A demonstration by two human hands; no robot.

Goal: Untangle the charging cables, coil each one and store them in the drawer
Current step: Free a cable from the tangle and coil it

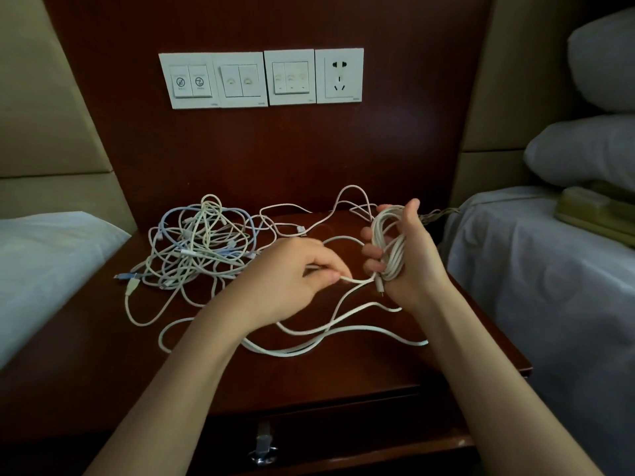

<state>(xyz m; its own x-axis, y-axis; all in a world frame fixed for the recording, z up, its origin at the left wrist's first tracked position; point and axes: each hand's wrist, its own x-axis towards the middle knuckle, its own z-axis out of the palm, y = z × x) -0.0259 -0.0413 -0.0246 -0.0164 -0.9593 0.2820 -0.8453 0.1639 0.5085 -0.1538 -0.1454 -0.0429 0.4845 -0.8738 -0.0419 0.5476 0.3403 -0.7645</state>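
Right hand (400, 255): fingers curled round white coil (390, 243), nightstand's (343, 376) right side.
Left hand (295, 269): pinches the cable's loose run.
Tangle (199, 242): far left, untouched.
Drawer (343, 438): near, closed.
Advice: feed slack evenly, loops same size.

We count one left hand (292, 276), one right hand (412, 255), one coiled white cable (395, 255), one tangled cable heap (199, 245) at ten o'clock, three switch plates (188, 80) (240, 79) (289, 77) and one wall socket (339, 75) at twelve, and two pillows (601, 63) (580, 149) at two.
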